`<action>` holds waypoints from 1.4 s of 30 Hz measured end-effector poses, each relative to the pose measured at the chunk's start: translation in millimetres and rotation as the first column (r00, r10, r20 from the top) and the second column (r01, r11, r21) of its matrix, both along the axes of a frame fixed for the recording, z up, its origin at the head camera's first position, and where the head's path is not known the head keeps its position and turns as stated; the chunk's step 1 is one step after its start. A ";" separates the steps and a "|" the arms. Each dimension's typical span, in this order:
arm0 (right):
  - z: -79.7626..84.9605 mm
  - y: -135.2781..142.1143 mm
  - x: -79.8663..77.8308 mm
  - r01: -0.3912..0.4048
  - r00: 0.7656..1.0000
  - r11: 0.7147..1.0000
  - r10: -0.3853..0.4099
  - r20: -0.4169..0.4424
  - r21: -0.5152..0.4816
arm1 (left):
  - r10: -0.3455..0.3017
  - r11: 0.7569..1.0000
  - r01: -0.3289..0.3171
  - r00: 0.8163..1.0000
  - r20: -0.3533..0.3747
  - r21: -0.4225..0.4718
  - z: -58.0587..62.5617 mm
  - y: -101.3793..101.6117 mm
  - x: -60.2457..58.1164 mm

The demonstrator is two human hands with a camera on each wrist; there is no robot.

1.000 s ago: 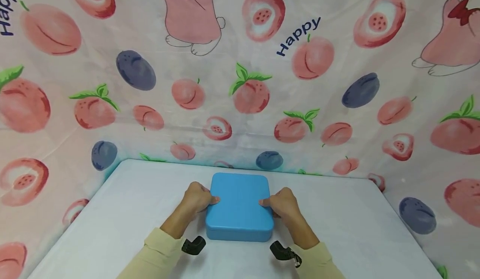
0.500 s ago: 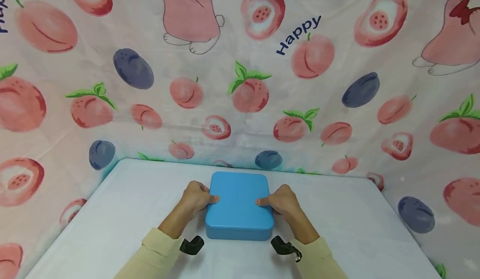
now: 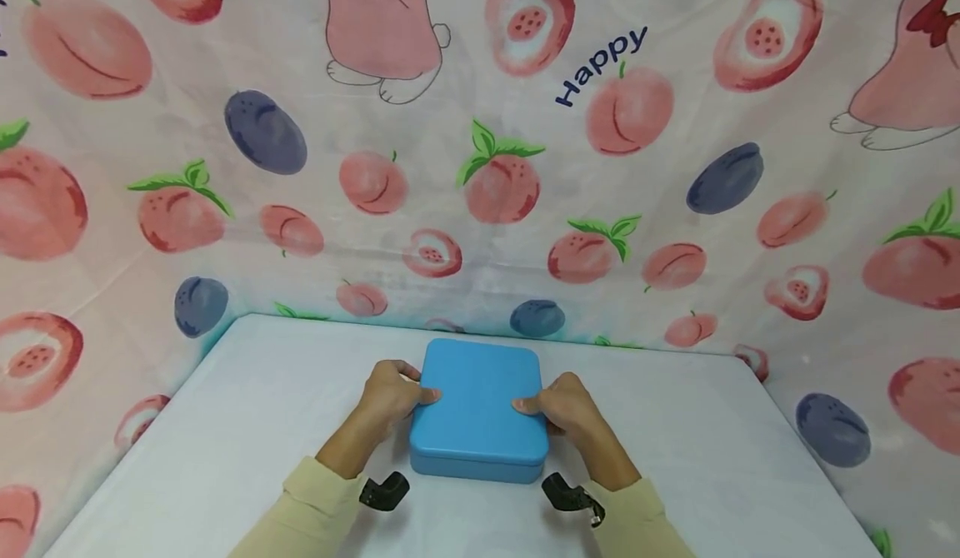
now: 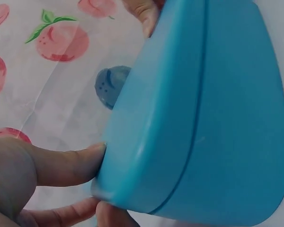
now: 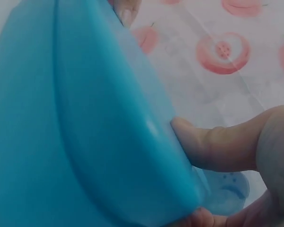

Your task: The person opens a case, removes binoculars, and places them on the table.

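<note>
A blue rectangular box (image 3: 480, 408) with rounded corners lies flat side up over the white table, its smooth lid on. From the left, my left hand (image 3: 393, 396) grips it, thumb on the lid and fingers at the side. My right hand (image 3: 566, 408) holds the opposite edge the same way, its thumb reaching a little farther onto the lid. A thin seam between lid and base runs along the box wall (image 4: 236, 118) in the left wrist view. There, the left thumb (image 4: 71, 165) presses the lid's edge. In the right wrist view the right thumb (image 5: 217, 144) does likewise.
The white tabletop (image 3: 720, 458) spreads around the box. Behind it hangs a cloth (image 3: 435, 133) printed with peaches and rabbits, which also runs along both sides. A black wrist camera mount (image 3: 385, 491) juts from the left sleeve, another mount (image 3: 567, 493) from the right.
The right thumb has slid slightly inward on the lid. The box has turned very slightly, its near left corner a touch higher in the head view. Both hands keep their grip.
</note>
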State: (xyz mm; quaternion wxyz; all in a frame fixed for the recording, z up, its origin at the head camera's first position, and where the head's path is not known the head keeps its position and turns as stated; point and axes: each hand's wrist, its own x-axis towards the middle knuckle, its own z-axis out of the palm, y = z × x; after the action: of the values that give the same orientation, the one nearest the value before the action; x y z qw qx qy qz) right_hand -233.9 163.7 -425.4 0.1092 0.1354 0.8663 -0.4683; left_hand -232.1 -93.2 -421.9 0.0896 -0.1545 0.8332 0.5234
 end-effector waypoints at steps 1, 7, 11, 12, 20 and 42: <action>0.3 -0.4 0.9 -0.002 1.000 1.000 0.002 -0.005 -0.006 | 0.000 1.000 0.000 1.000 -0.003 0.007 0.9 -0.9 0.0; 6.8 -2.7 0.7 -0.021 0.997 0.999 0.019 -0.069 -0.027 | -0.003 0.998 0.006 0.999 -0.045 0.070 8.2 -5.8 -0.2; 13.3 -3.1 1.7 -0.014 0.993 1.000 0.010 -0.119 -0.028 | 0.003 0.995 0.003 0.998 -0.061 0.099 11.7 -9.0 2.0; 14.8 -3.0 2.9 -0.006 0.991 1.000 0.004 -0.137 -0.017 | 0.004 0.994 0.003 0.998 -0.060 0.112 12.2 -9.8 3.0; 25.5 -4.8 18.8 0.036 0.962 0.997 -0.018 -0.271 0.063 | -0.043 0.981 0.064 0.993 -0.113 0.182 22.2 -18.6 10.3; 32.3 -24.2 44.0 -0.109 0.952 0.994 0.101 -0.290 -0.011 | -0.123 0.983 0.141 0.981 -0.148 0.116 38.3 -53.8 34.4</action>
State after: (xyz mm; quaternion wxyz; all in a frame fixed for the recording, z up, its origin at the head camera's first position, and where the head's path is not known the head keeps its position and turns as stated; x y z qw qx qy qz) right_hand -189.9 139.4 -393.1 0.0079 0.0177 0.8726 -0.4881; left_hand -197.7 -147.0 -383.6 0.0747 -0.0556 0.8110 0.5776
